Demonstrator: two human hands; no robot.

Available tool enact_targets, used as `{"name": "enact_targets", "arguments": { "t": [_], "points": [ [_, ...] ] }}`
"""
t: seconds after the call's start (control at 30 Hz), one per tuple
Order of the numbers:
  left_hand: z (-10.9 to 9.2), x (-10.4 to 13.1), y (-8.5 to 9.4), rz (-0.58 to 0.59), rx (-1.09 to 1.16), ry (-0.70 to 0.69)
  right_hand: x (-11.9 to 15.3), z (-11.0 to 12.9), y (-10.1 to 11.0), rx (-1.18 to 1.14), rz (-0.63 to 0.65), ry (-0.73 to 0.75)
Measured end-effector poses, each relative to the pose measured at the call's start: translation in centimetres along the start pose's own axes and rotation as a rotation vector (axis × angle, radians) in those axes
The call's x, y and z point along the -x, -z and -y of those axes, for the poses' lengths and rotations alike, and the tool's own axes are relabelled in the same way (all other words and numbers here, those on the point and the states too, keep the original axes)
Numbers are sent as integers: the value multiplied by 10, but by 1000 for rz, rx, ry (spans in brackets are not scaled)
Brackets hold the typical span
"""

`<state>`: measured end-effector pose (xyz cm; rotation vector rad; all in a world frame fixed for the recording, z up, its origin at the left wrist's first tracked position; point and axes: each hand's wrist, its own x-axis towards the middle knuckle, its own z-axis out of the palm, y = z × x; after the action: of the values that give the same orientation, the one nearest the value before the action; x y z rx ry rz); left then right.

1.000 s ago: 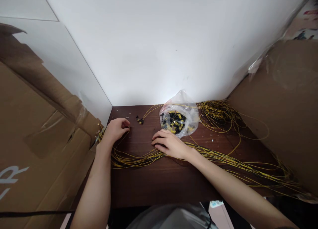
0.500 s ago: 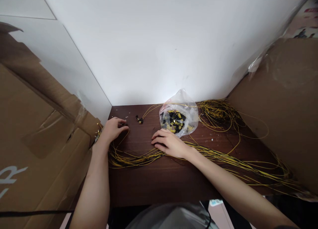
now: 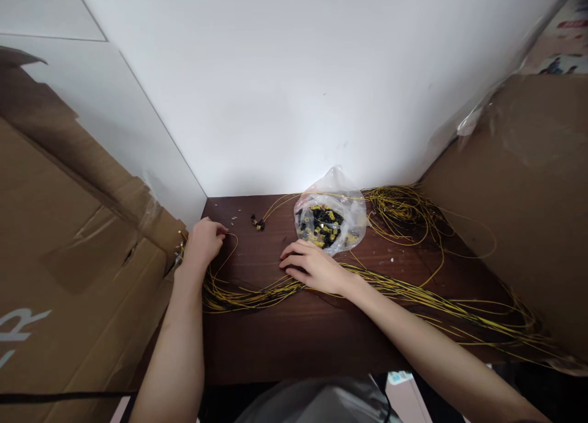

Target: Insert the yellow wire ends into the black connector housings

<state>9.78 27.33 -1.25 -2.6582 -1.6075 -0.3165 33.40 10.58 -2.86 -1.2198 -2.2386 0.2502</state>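
At the left of the dark wooden table [image 3: 275, 343], my left hand [image 3: 207, 242] is closed, its fingertips pinched on the end of a thin yellow wire [image 3: 237, 245] that loops down to the bundle. My right hand [image 3: 313, 266] rests with fingers apart on the long bundle of yellow and black wires [image 3: 395, 286], just in front of the clear plastic bag [image 3: 356, 212]. Small black and yellow connectors [image 3: 327, 222] fill the bag. Two small connectors on wires [image 3: 259, 223] lie between my hands, towards the wall.
A cardboard box [image 3: 82, 258] stands at the left and another [image 3: 519, 184] at the right. The white wall [image 3: 294, 86] rises behind the table. A tangled coil of yellow wire [image 3: 402, 205] lies at the back right. White bits [image 3: 233, 220] are scattered near my left hand.
The fingers of my left hand have drawn in and moved slightly left, and the dark piece near them is now hidden. My right hand has stayed in place.
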Motion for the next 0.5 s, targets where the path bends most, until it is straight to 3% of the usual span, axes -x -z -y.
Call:
{"name": "enact_targets", "arguments": {
  "t": [0.13, 0.3, 0.5],
  "points": [
    [-7, 1, 6, -11, 31, -52, 0, -1, -1, 1, -2, 2],
    [-26, 3, 21, -188, 196, -225, 0, 0, -1, -3, -2, 3],
    [-37, 5, 19, -130, 338, -285, 0, 1, 1, 1, 2, 1]
  ]
}}
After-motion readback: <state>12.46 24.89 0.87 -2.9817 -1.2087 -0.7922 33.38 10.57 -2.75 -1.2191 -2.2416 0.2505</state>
